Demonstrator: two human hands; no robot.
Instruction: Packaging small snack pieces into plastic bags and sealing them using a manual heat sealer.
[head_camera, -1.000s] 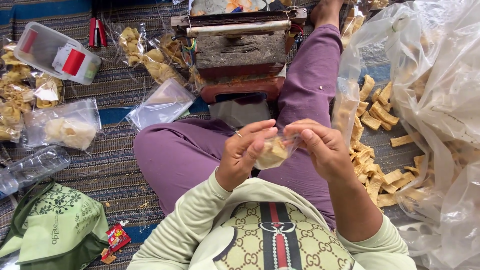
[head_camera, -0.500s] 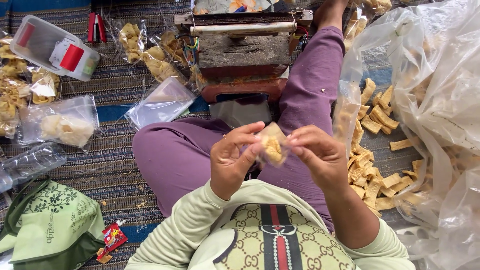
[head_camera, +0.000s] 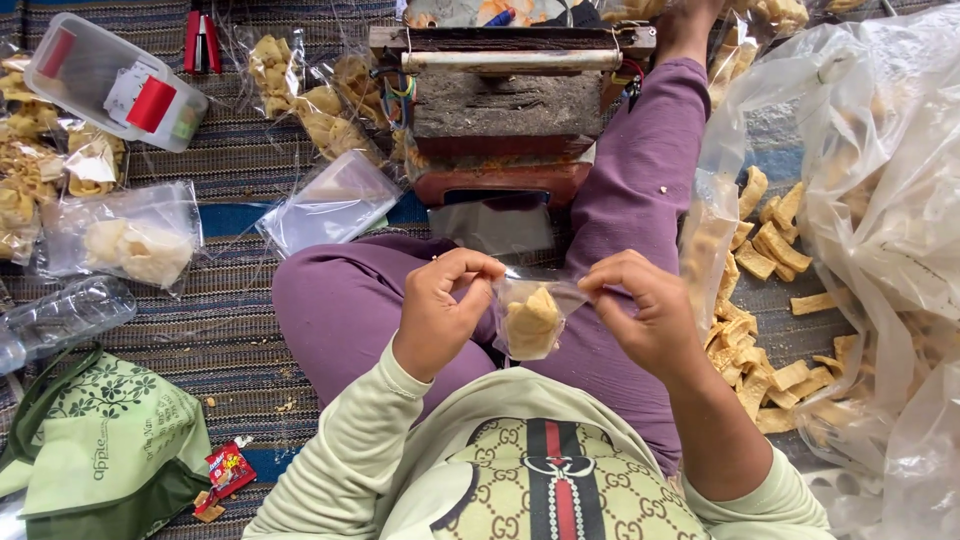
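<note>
While the person sits cross-legged on the striped mat (head_camera: 230, 330), both hands hold one small clear bag (head_camera: 532, 315) of yellow crackers just above the lap, on the near side of the old sealing machine (head_camera: 505, 100). The left hand (head_camera: 440, 305) pinches the bag's top left corner between thumb and fingertips; the right hand (head_camera: 645, 310) pinches the top right corner the same way. The hands are apart, with the bag's mouth stretched flat between them and the filled part hanging below.

I judge the bag to be very light, its film thin, soft and a bit slippery, and the crackers inside brittle. The top corners, clear of the filling, look like the right place to grip; squeezing the belly would likely crush the pieces.

Half a second ago the hands were close together, fingertips nearly touching over a crumpled bag tilted on its corner. Now they have drawn apart and the bag hangs straight.

To the right of the machine, loose crackers (head_camera: 760, 350) spill by a big plastic sack (head_camera: 880, 200). To its left lie filled packets (head_camera: 300, 95), a stack of empty bags (head_camera: 330, 205), and a lidded plastic box (head_camera: 115, 85).
</note>
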